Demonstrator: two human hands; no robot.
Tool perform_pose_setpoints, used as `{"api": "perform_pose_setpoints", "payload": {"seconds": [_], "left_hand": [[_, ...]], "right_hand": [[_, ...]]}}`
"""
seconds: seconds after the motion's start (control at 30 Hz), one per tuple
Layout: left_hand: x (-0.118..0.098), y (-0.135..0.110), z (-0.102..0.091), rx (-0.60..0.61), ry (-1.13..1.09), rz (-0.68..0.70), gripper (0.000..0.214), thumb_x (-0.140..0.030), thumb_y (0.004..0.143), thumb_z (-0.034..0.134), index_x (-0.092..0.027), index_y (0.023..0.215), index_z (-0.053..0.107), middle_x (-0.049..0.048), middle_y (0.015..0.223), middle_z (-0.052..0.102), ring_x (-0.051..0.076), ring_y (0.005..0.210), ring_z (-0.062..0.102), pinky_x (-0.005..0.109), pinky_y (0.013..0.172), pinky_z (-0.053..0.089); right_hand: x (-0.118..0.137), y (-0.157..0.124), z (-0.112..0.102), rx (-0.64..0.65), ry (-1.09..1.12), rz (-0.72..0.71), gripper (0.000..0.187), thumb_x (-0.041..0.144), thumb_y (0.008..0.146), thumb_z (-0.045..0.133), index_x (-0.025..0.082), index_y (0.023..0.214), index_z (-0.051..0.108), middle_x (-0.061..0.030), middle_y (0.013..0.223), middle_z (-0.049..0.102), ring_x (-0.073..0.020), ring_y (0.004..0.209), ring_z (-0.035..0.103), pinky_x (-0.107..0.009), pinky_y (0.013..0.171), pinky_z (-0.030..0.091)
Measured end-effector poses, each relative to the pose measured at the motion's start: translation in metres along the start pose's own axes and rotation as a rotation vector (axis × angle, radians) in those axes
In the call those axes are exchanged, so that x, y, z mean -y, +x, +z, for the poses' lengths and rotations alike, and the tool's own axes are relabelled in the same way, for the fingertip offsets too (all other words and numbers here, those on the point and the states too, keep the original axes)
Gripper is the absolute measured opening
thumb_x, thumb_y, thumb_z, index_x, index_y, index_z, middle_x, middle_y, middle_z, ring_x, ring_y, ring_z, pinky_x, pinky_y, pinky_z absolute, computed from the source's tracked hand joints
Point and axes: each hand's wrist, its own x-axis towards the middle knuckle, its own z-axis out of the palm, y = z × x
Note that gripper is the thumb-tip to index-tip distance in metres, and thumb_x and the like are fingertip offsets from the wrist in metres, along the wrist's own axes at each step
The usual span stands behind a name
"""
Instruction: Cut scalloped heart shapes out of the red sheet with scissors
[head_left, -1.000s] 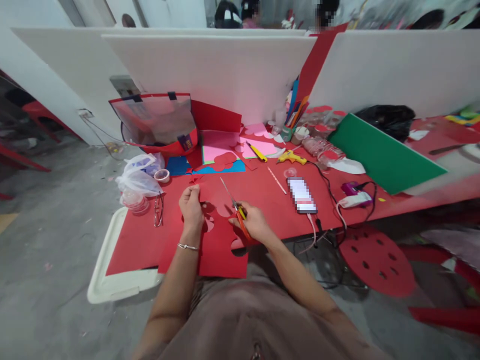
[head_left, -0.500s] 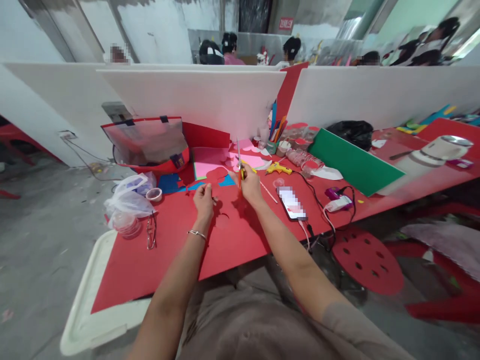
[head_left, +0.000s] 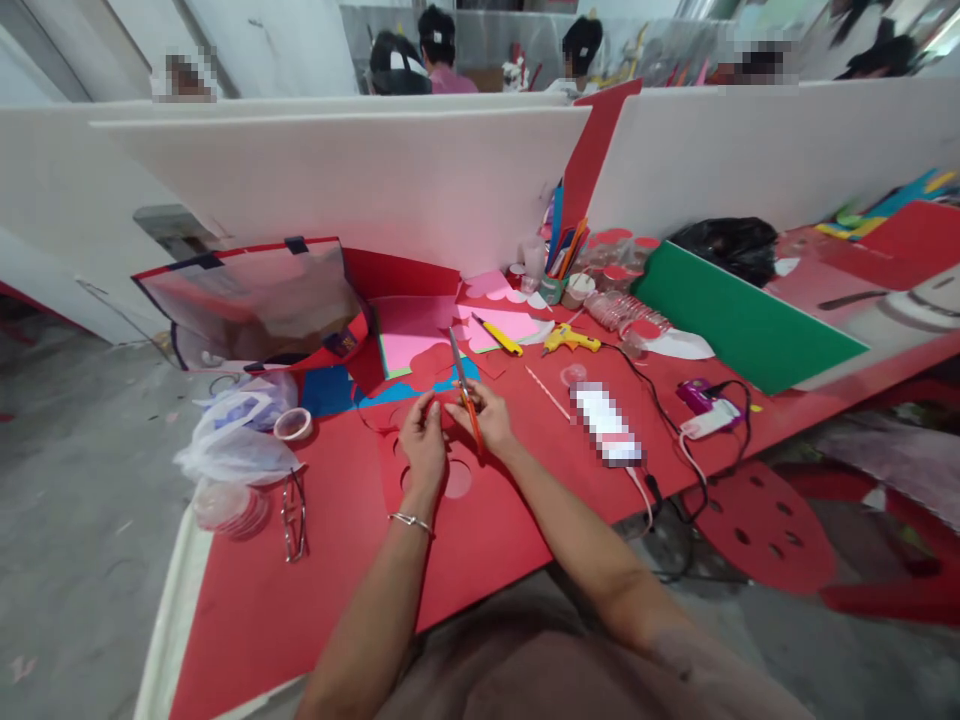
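My right hand [head_left: 489, 418] is closed around a pair of scissors [head_left: 467, 398] with orange handles, blades pointing up and away. Just left of it, my left hand [head_left: 424, 438] is closed in a pinch, fingertips close to the scissors; what it pinches is hidden. Below both hands lies a red sheet [head_left: 484, 495] with round holes cut in it. Beyond the fingers are red paper cut-outs [head_left: 429, 368] with rounded edges, blue paper [head_left: 328, 392] and pink paper [head_left: 412, 328]. A yellow utility knife [head_left: 499, 335] rests on the pink paper.
At right are a yellow glue gun [head_left: 571, 339], a phone [head_left: 607, 424], cables and a green board [head_left: 750, 320]. To the left stand a clear bag [head_left: 255, 300], a white plastic bag [head_left: 232, 425], a small cup [head_left: 293, 426] and glasses [head_left: 294, 515]. White panels [head_left: 337, 180] bound the back.
My right hand has come down with the scissors, closer to my left hand, uncovering the yellow knife. The scissors now lean left. The camera view has tilted down and nearer the table.
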Motion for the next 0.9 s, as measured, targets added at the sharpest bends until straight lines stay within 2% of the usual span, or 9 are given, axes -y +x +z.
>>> {"api": "perform_pose_setpoints", "payload": {"seconds": [0.1, 0.2, 0.27, 0.37, 0.47, 0.63, 0.73, 0.8, 0.9], "left_hand": [[-0.001, 0.002, -0.003, 0.077, 0.014, 0.029, 0.040, -0.046, 0.090, 0.075, -0.021, 0.122, 0.076, 0.0090, 0.112, 0.077, 0.008, 0.053, 0.056, 0.022, 0.047, 0.049], [-0.005, 0.004, -0.006, 0.237, 0.013, 0.058, 0.038, -0.041, 0.086, 0.080, -0.022, 0.118, 0.077, 0.0125, 0.121, 0.076, 0.017, 0.079, 0.070, 0.026, 0.062, 0.058], [-0.008, 0.005, -0.007, 0.301, -0.001, 0.023, 0.040, -0.039, 0.085, 0.080, -0.022, 0.121, 0.075, 0.0118, 0.120, 0.075, 0.017, 0.076, 0.068, 0.028, 0.059, 0.059], [-0.012, 0.006, -0.007, 0.282, -0.010, 0.003, 0.040, -0.038, 0.083, 0.081, -0.021, 0.118, 0.073, 0.0062, 0.104, 0.072, 0.011, 0.061, 0.058, 0.027, 0.054, 0.057], [-0.011, 0.009, -0.009, 0.223, -0.006, 0.024, 0.036, -0.040, 0.081, 0.082, -0.020, 0.110, 0.071, -0.0003, 0.082, 0.065, 0.009, 0.056, 0.052, 0.024, 0.053, 0.055], [-0.009, 0.010, -0.011, 0.143, 0.000, 0.034, 0.033, -0.041, 0.082, 0.084, -0.020, 0.102, 0.068, -0.0002, 0.080, 0.067, 0.009, 0.057, 0.057, 0.021, 0.052, 0.049], [-0.009, 0.004, -0.009, 0.136, -0.075, -0.053, 0.041, -0.045, 0.081, 0.085, -0.021, 0.106, 0.065, -0.0023, 0.079, 0.067, 0.008, 0.051, 0.058, 0.020, 0.048, 0.047], [-0.007, 0.000, -0.006, 0.179, -0.167, -0.154, 0.049, -0.049, 0.077, 0.088, -0.022, 0.109, 0.062, -0.0043, 0.077, 0.066, 0.009, 0.048, 0.059, 0.020, 0.044, 0.045], [-0.003, -0.004, -0.004, 0.230, -0.251, -0.256, 0.053, -0.053, 0.073, 0.090, -0.022, 0.100, 0.057, -0.0067, 0.066, 0.064, 0.010, 0.045, 0.059, 0.019, 0.041, 0.042]], "right_hand": [[0.003, -0.002, -0.005, -0.018, -0.002, 0.022, 0.061, 0.051, 0.072, 0.087, 0.018, 0.120, 0.072, -0.0006, 0.081, 0.068, -0.0170, 0.073, 0.065, -0.029, 0.070, 0.056], [0.008, -0.004, -0.009, -0.053, 0.009, 0.025, 0.058, 0.050, 0.073, 0.087, 0.021, 0.120, 0.071, 0.0017, 0.080, 0.065, -0.0148, 0.069, 0.060, -0.028, 0.066, 0.052], [0.011, -0.004, -0.011, -0.060, 0.034, 0.025, 0.058, 0.049, 0.073, 0.087, 0.021, 0.121, 0.070, 0.0024, 0.081, 0.064, -0.0143, 0.069, 0.059, -0.028, 0.066, 0.052], [0.013, -0.004, -0.011, -0.053, 0.063, 0.036, 0.058, 0.049, 0.071, 0.089, 0.021, 0.119, 0.070, 0.0034, 0.079, 0.062, -0.0136, 0.067, 0.056, -0.029, 0.065, 0.050], [0.013, -0.005, -0.010, -0.044, 0.072, 0.039, 0.055, 0.047, 0.071, 0.089, 0.022, 0.117, 0.071, 0.0046, 0.076, 0.059, -0.0131, 0.065, 0.053, -0.029, 0.063, 0.048], [0.013, -0.008, -0.008, -0.045, 0.068, 0.023, 0.051, 0.042, 0.073, 0.090, 0.023, 0.117, 0.071, 0.0047, 0.076, 0.059, -0.0133, 0.067, 0.055, -0.029, 0.066, 0.049], [0.014, -0.011, -0.005, -0.065, 0.100, 0.040, 0.051, 0.042, 0.073, 0.090, 0.023, 0.116, 0.071, 0.0052, 0.075, 0.058, -0.0125, 0.065, 0.054, -0.028, 0.064, 0.050], [0.013, -0.012, -0.003, -0.087, 0.141, 0.060, 0.054, 0.043, 0.072, 0.090, 0.023, 0.118, 0.069, 0.0051, 0.076, 0.059, -0.0118, 0.064, 0.055, -0.026, 0.060, 0.049], [0.013, -0.013, 0.000, -0.085, 0.196, 0.112, 0.060, 0.047, 0.073, 0.089, 0.023, 0.122, 0.066, 0.0059, 0.077, 0.058, -0.0104, 0.057, 0.053, -0.025, 0.053, 0.048]]}}
